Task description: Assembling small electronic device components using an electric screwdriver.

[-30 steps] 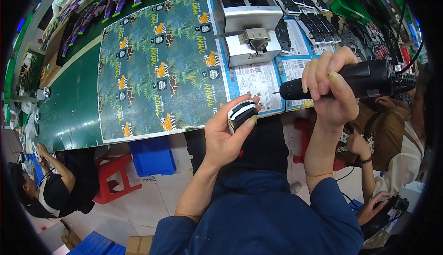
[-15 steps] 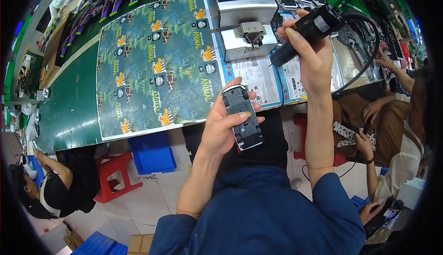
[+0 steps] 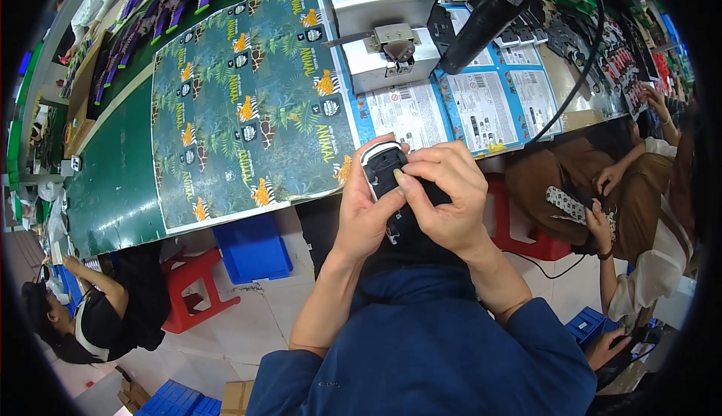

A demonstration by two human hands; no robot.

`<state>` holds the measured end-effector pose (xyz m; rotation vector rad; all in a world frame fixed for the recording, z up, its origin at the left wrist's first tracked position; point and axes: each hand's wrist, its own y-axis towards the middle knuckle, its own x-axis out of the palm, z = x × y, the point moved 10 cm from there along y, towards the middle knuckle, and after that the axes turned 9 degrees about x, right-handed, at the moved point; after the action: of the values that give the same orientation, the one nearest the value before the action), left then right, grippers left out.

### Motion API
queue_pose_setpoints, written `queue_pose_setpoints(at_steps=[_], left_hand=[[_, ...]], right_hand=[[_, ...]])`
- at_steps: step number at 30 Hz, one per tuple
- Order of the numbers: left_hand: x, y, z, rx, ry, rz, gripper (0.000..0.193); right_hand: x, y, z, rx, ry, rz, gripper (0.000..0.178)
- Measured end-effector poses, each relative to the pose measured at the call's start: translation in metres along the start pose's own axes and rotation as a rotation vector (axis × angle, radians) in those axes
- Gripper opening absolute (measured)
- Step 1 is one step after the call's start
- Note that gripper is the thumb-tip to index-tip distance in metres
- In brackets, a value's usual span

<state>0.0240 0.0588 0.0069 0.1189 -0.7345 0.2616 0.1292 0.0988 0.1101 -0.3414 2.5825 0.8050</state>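
My left hand (image 3: 363, 219) is wrapped round a small toy car (image 3: 384, 166), its black underside turned up and its pale body edge showing at the top end. My right hand (image 3: 455, 201) is closed in a pinch, thumb and fingertips together on the car's underside. Whatever those fingertips hold, if anything, is hidden. Past both hands, a black electric screwdriver (image 3: 492, 21) with a dark cable stands tilted beside the metal machine (image 3: 391, 47), with no hand on it.
Printed jungle-pattern sheets (image 3: 248, 107) cover the green table (image 3: 113, 190). Blue-and-white printed cards (image 3: 481, 107) lie right of the machine, with black car parts (image 3: 526, 32) behind them. A blue bin (image 3: 252, 250) and red stools (image 3: 192, 296) stand below. Co-workers sit on both sides.
My right hand has let go of the electric screwdriver and come down to the toy car. The screwdriver now hangs or stands farther back. My left hand still holds the car.
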Motion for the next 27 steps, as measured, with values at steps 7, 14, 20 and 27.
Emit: queue_pose_setpoints(at_steps=[7, 14, 20, 27], left_hand=[[0.009, -0.007, -0.005, -0.102, -0.036, -0.042, 0.061], [0.003, -0.012, -0.027, -0.290, -0.099, -0.034, 0.062], [0.001, -0.013, -0.037, -0.333, -0.134, 0.021, 0.058], [0.001, -0.012, -0.037, -0.325, -0.130, 0.043, 0.057]], right_hand=[[0.011, 0.020, 0.011, 0.014, 0.054, -0.196, 0.021], [0.029, 0.019, 0.046, 0.165, 0.229, -0.354, 0.008], [0.031, 0.015, 0.055, 0.232, 0.180, -0.323, 0.012], [0.032, 0.008, 0.061, 0.267, 0.162, -0.269, 0.010]])
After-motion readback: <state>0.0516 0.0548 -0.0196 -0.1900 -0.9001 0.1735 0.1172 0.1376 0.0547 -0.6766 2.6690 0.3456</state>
